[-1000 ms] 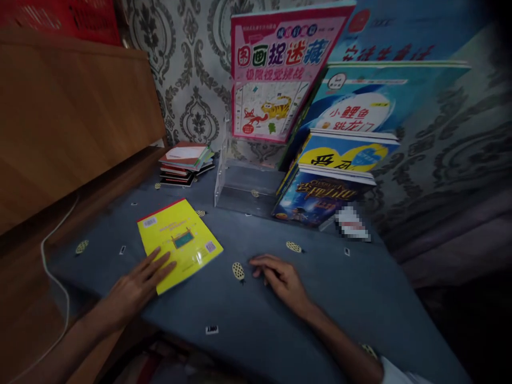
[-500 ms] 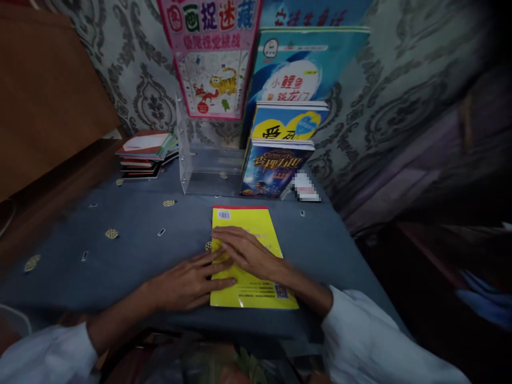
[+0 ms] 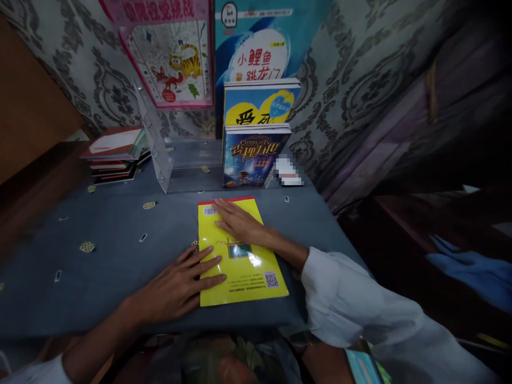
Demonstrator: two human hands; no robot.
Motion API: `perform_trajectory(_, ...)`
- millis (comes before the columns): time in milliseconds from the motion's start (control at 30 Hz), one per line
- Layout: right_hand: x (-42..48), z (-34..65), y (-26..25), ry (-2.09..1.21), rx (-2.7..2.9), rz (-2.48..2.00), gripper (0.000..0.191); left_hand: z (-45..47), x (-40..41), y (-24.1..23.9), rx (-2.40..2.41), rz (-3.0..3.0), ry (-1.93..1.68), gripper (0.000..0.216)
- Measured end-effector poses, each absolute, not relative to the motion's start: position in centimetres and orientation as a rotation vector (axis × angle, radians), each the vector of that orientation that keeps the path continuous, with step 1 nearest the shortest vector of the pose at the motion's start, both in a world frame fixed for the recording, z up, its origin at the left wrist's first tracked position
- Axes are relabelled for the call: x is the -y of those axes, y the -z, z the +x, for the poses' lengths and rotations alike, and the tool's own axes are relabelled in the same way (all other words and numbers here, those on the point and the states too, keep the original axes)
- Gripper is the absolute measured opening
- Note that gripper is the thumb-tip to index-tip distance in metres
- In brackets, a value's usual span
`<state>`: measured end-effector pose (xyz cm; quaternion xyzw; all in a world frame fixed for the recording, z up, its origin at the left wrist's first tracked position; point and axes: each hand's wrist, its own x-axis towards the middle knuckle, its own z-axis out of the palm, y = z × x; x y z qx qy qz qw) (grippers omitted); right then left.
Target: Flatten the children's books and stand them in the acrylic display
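Observation:
A yellow book (image 3: 244,285) with a red strip along its top edge lies flat on the blue-grey tablecloth, its barcode and QR code facing up. My left hand (image 3: 180,282) is spread open, its fingertips resting on the book's left edge. Across the upper part of the cover lies my right hand (image 3: 240,221), flat with fingers stretched out near the barcode. Neither hand grips anything.
Behind the book stands a clear acrylic rack (image 3: 188,181) with several upright books, a dark blue one (image 3: 252,157) in front and a pink one (image 3: 172,64) at left. A stack of books (image 3: 114,152) sits back left. A partly blurred white item (image 3: 288,173) lies right of the rack.
My right hand has moved up the cover toward the top edge, away from my left hand. The view has shifted, so the rack and books appear further left.

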<state>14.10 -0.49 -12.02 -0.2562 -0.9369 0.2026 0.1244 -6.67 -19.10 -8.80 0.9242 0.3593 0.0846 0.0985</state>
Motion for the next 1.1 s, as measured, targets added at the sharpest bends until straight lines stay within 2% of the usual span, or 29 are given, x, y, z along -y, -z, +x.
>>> perform_trajectory(200,-2.3,21.2,13.3,-0.498,2.604,-0.962,0.056,-6.6,19.2,8.4,-1.072,2.677,-0.195,0.062)
perform_trajectory(400,-1.8,22.1,13.9,-0.411,2.549,-0.964,0.052,-7.8,18.1,6.3,-0.986,2.561,-0.044,0.071)
perform_trajectory(600,-1.6,21.8,13.6,-0.398,2.548,-0.973,0.051,-8.9,12.6,8.1,-1.348,2.495,-0.075,0.058)
perform_trajectory(733,-1.5,21.8,13.3,-0.405,2.542,-1.007,0.051,-8.7,9.4,9.5,-1.485,2.533,-0.134,0.058)
perform_trajectory(933,-2.0,22.2,13.3,-0.492,2.495,-0.951,0.053,-8.0,8.9,9.5,-1.559,2.578,-0.188,0.054)
perform_trajectory(1100,-3.6,23.0,13.7,-0.644,2.377,-0.859,0.049,-6.1,8.0,8.7,-1.63,2.674,-0.236,0.041)
